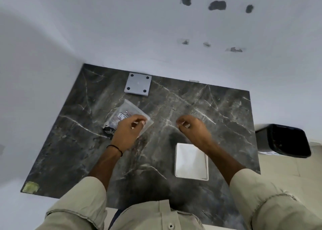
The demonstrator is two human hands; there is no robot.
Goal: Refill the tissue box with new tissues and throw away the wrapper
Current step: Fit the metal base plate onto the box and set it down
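Surface: dark marbled tabletop [69, 151] set into a corner of pale walls, seen from above; a yellowish patch sits at its near left corner.
Nearest: white open tissue box [191, 162] lies near the front right of the tabletop, under the right forearm; its inside looks white, and I cannot tell whether tissues are already in it.
Right hand [190, 127]: hovers over the middle of the tabletop, fingers curled together toward the thumb; a small pale scrap may be pinched there, too small to be sure.
Left hand [129, 130]: fingers closed in a pinch on the near corner of the clear plastic wrapper [129, 113], which lies left of centre, printed label up, looking flat and mostly empty, with a dark printed part at its near left edge.
Farther back: grey square plate [137, 86] with four dark feet rests by the far wall, likely the box's other piece.
Off the tabletop: black waste bin [285, 139] stands on the floor to the right, well apart from the wrapper.
Progress: judged late; wrapper seems emptied but not yet binned.
Left to do: carry wrapper to bin, close the box.
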